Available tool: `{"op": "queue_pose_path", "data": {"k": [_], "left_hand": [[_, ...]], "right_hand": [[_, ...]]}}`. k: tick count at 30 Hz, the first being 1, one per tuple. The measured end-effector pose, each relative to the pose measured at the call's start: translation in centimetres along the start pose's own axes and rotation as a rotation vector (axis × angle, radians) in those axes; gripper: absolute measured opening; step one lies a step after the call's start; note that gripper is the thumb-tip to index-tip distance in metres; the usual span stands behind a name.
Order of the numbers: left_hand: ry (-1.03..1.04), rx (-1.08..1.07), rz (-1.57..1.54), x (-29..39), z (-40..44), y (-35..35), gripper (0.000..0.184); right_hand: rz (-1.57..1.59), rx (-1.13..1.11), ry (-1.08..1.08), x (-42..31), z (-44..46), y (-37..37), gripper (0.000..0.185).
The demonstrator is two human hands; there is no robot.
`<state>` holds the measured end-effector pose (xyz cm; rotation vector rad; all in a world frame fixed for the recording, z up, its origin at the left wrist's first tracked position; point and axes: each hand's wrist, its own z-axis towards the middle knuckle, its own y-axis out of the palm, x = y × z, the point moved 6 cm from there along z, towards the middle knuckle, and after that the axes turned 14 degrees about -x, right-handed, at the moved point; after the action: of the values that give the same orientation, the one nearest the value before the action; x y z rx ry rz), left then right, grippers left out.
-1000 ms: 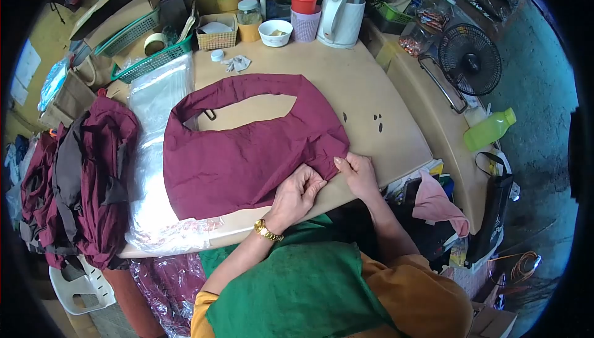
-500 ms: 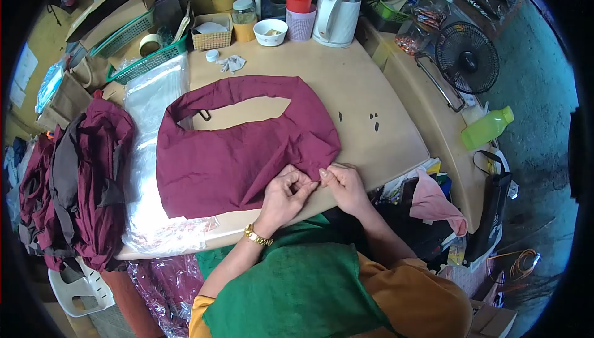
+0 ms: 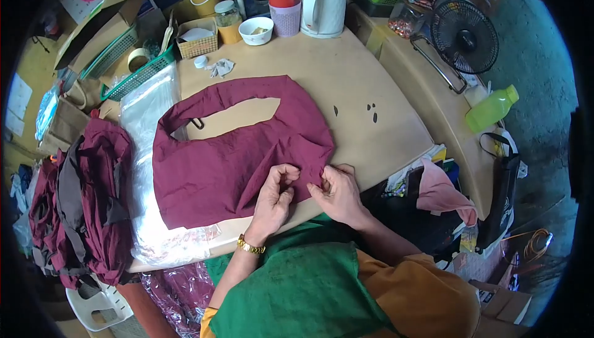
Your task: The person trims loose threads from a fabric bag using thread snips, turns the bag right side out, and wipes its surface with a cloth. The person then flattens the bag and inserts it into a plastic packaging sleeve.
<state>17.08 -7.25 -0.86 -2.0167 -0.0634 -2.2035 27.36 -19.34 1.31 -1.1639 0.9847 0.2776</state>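
Observation:
A maroon fabric shoulder bag (image 3: 210, 168) lies flat on the table, its wide strap looped toward the back and a small black hook showing inside the loop. At the bag's near right corner, my right hand (image 3: 339, 197) pinches the cloth at its edge between thumb and fingers. My left hand (image 3: 273, 201), with a gold watch (image 3: 250, 245) at the wrist, rests on the bag's lower edge. Its fingers are curled, with a gap between thumb and forefinger where the cloth shows.
Clear plastic bags (image 3: 148, 171) lie left of the bag, beside a heap of maroon and grey garments (image 3: 102, 202). Along the back stand a green basket (image 3: 139, 77), a white bowl (image 3: 255, 31) and a white kettle (image 3: 323, 4). A black fan (image 3: 464, 35) and a green bottle (image 3: 492, 109) are at right.
My hands were close together pinching the bag's near edge; now they are slightly farther apart, and the left thumb and forefinger have parted. The whole view has shifted slightly.

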Motion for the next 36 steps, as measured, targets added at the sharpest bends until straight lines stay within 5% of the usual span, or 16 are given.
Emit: {"op": "queue_pose_path", "data": {"k": [4,8,10,14,17,20,23,26,28,30,31,34,36], "left_hand": [[-0.036,0.143,-0.096,0.3,-0.6,-0.5,0.040],[0.166,0.290,0.513,5.9,-0.9,-0.7,0.037],[0.298,0.526,1.172,11.8,0.0,-0.5,0.040],[0.186,0.234,1.059,9.6,4.5,-2.3,0.022],[0.077,0.238,0.967,8.9,5.5,-2.7,0.014],[0.314,0.295,0.907,10.0,5.1,-2.5,0.010],[0.304,0.360,0.965,10.7,4.6,-2.5,0.009],[0.308,0.373,0.966,11.1,3.9,-2.8,0.013],[0.220,0.366,0.883,12.5,2.6,-3.9,0.024],[0.132,0.192,1.069,14.6,-0.2,-5.2,0.073],[0.085,0.177,1.117,15.1,-2.1,-6.2,0.083],[-0.170,0.317,1.116,14.3,-9.3,-10.5,0.103],[-0.372,0.509,1.097,12.6,-15.2,-13.3,0.094]], "right_hand": [[-0.208,0.070,-0.075,0.0,-1.5,-0.9,0.027],[-0.221,0.199,-0.103,0.1,-2.3,-1.6,0.037],[-0.335,0.213,-0.215,-1.3,-2.5,-1.5,0.040],[-0.432,0.236,-0.227,-1.6,-1.7,-0.7,0.035],[-0.171,0.244,-0.126,-0.6,-1.3,-0.9,0.033],[0.251,0.162,0.018,1.5,-0.8,0.0,0.030],[0.112,0.123,-0.091,0.4,-0.7,-0.4,0.027],[-0.078,-0.105,-0.002,0.5,-0.6,-1.9,0.024],[0.096,-0.029,0.074,3.1,-0.8,-2.2,0.036],[-0.211,0.244,-0.012,0.0,-1.3,-5.1,0.050],[-0.172,0.279,0.016,0.3,-1.3,-5.4,0.063],[-0.229,0.439,-0.283,-4.9,-0.5,-6.0,0.062],[-0.204,0.411,-0.408,-7.6,0.3,-4.4,0.062]]}}
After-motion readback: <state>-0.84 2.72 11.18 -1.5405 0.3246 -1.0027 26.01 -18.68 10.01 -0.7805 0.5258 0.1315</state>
